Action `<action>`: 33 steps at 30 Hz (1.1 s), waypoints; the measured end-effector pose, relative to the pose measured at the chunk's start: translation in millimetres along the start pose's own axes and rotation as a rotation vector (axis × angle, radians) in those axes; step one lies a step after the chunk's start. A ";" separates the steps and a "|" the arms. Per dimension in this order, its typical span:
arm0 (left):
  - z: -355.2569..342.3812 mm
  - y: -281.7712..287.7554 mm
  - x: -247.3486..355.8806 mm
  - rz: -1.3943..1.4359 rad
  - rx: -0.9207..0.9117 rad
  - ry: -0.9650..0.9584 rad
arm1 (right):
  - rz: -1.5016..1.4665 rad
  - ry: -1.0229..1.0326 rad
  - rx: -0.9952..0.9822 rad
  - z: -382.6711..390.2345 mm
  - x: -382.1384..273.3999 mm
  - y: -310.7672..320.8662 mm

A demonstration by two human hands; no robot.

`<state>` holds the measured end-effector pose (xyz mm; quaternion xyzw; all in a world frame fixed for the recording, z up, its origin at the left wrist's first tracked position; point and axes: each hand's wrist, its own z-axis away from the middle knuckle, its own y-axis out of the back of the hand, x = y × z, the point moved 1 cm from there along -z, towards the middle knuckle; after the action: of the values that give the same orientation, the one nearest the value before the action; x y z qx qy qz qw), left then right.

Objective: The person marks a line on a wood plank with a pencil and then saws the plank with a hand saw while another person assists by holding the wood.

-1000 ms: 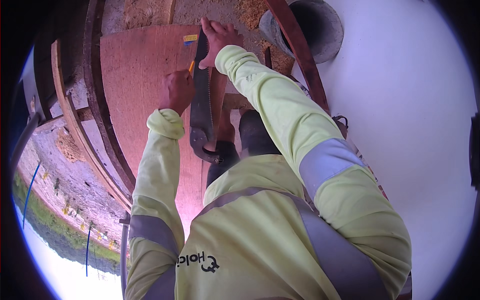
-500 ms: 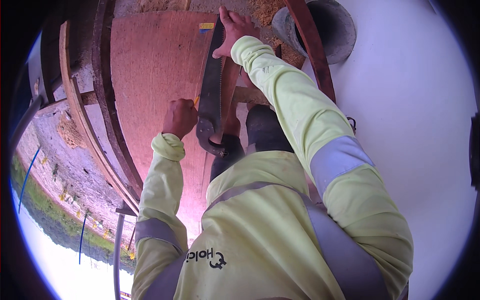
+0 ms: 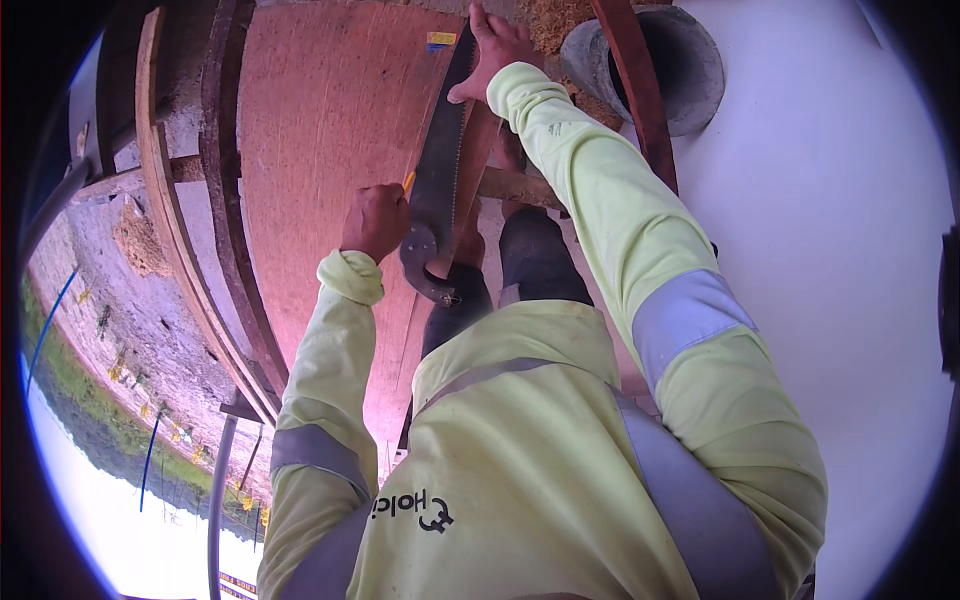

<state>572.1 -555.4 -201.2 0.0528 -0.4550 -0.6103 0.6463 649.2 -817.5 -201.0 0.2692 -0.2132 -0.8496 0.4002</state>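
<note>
A handsaw [image 3: 441, 150] with a dark blade lies flat along the right side of a reddish plywood sheet [image 3: 330, 130], its curved handle toward me and its teeth facing right. My right hand [image 3: 503, 52] grips the far end of the blade, thumb and fingers spread across it. Close to the blade's smooth left edge, my left hand [image 3: 376, 222] is closed in a fist around a thin yellow pencil [image 3: 409, 182]. The pencil's tip is too small to make out. A small yellow and blue label [image 3: 440, 40] sits on the plywood left of the blade's far end.
Dark timber beams [image 3: 222, 150] and a lighter wooden strip [image 3: 158, 170] run along the left. A grey bucket [image 3: 690, 75] lies at the far right behind a dark red beam [image 3: 640, 90]. Sawdust [image 3: 140, 238] is heaped on the ground. My legs [image 3: 540, 255] are under the plywood's right edge.
The whole view has shifted a little, so things appear farther right. My left hand and the pencil have moved slightly away from me along the blade. My right hand keeps its hold on the saw.
</note>
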 end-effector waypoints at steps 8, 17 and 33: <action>30.5 8.1 -11.5 -0.049 0.099 0.071 | 0.023 0.156 0.396 -25.3 25.9 -51.7; 29.1 -15.3 -10.2 -0.019 0.123 0.135 | 0.003 0.192 0.387 -28.5 22.9 -53.7; -93.8 18.7 17.3 -0.167 -0.124 0.026 | -0.014 0.156 0.437 -30.9 26.1 -57.5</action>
<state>644.4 -610.9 -234.9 0.0582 -0.4020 -0.6883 0.6010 622.2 -808.9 -265.3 0.4159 -0.3587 -0.7626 0.3418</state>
